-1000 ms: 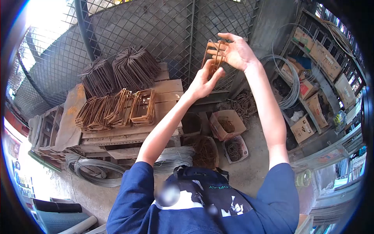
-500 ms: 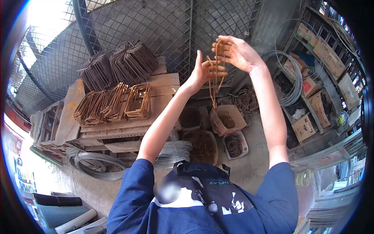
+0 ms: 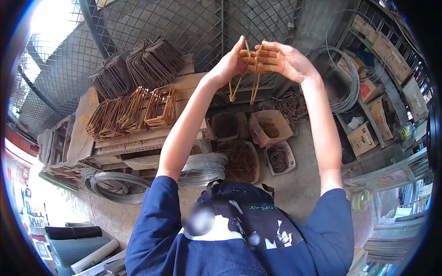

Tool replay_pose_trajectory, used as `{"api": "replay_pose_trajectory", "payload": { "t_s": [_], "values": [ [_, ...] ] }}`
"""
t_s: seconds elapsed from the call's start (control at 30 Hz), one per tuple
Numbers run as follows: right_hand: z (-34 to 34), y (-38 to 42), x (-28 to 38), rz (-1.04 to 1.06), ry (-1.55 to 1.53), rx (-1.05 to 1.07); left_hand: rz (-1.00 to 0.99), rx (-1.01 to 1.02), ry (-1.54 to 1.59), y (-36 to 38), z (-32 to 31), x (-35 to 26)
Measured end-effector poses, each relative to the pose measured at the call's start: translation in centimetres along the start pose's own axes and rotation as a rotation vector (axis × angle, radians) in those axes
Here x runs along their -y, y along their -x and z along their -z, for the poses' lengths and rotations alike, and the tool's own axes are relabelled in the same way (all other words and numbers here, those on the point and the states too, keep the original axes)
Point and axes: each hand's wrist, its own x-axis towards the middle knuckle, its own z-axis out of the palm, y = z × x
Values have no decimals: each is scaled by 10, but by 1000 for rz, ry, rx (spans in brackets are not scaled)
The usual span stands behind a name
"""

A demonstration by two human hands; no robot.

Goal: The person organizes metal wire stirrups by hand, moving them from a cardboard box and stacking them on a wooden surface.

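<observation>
Both my arms reach out ahead at the mesh fence, with the hands close together. My left hand [image 3: 229, 65] has its thumb up and its fingers curled behind a thin rusty steel stirrup [image 3: 237, 84], which hangs down from it at a slant. From my right hand [image 3: 286, 62], with fingers pointing left and thumb on top, hangs a second rusty stirrup [image 3: 255, 84], seen nearly edge-on. The fingertips of the two hands overlap in view, so the exact grip is partly hidden. Rusty rectangular stirrups [image 3: 161, 108] stand in rows on the wooden table, left of my hands.
Darker stirrup bundles [image 3: 154, 62] stand at the table's back, before the mesh fence [image 3: 258, 20]. Below are wire coils [image 3: 115, 186], a cardboard box [image 3: 278, 133] and a tub of rusty scraps [image 3: 248, 168]. Right, shelves hold cartons [image 3: 361, 140] and a hanging wire coil [image 3: 347, 92].
My left hand has risen and turned, and the hands overlap more. The stirrups' lower ends, earlier together above the cardboard box, are now higher and apart.
</observation>
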Motion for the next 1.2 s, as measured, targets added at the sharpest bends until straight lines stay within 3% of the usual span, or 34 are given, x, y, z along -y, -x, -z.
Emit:
{"api": "replay_pose_trajectory", "payload": {
  "t_s": [0.23,0.3,0.43,0.5,0.57,0.67,0.77,0.8,0.9,1.1,1.2],
  "values": [
    [3,3,-2,14,122,11,36,63,-105,8,-8,-6],
    [2,6,-3,3,280,-62,38,85,-198,8,-13,-7],
    [3,6,-9,10,277,-132,69,69,-219,-7,-7,5],
    [12,5,-14,-88,517,-207,87,20,-269,-3,-10,-2],
    [22,5,-28,-63,562,-250,114,-49,-426,-5,-10,-1],
    [30,9,-54,130,545,-563,127,-69,-409,-9,-1,2],
    [51,10,-107,209,335,-535,147,-142,-505,2,-6,-19],
    [49,10,-119,195,285,-424,138,-128,-477,1,-5,-21],
    [32,8,-141,318,287,-362,141,-113,-555,3,-5,-31],
    [16,14,-130,341,295,-153,100,-174,-604,11,1,-37],
    [-1,30,-110,245,128,-61,174,-199,-521,21,18,-42]
  ]
}}
